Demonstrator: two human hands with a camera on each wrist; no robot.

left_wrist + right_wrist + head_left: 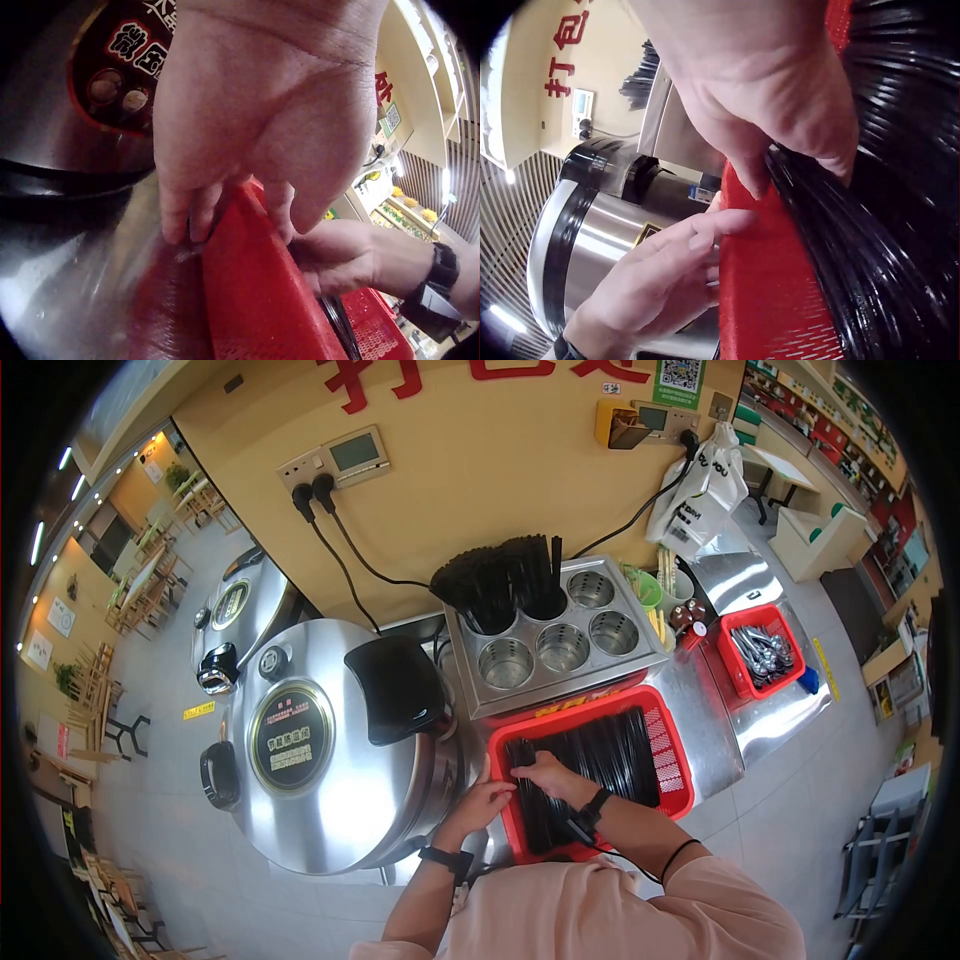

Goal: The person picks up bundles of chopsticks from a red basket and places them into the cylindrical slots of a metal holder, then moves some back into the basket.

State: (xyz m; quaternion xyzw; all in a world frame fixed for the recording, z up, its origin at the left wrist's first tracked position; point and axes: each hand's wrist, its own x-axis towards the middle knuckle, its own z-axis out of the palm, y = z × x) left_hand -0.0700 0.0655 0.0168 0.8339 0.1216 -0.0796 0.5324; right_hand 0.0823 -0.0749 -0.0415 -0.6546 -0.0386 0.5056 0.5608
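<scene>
Black chopsticks [625,760] lie inside the red basket [684,785], part of them hidden under the right hand [550,777] and its forearm. Near the basket's left wall, that hand pinches a bunch between thumb and fingers, some fingertips lost from sight. The left hand [641,289] touches the same wall, fingers partly hidden; whether it pinches the rim, I cannot tell. Left of the basket stands a steel cooker [330,785]; behind the basket, a steel holder [560,685] conceals the lower ends of black utensils [500,585].
</scene>
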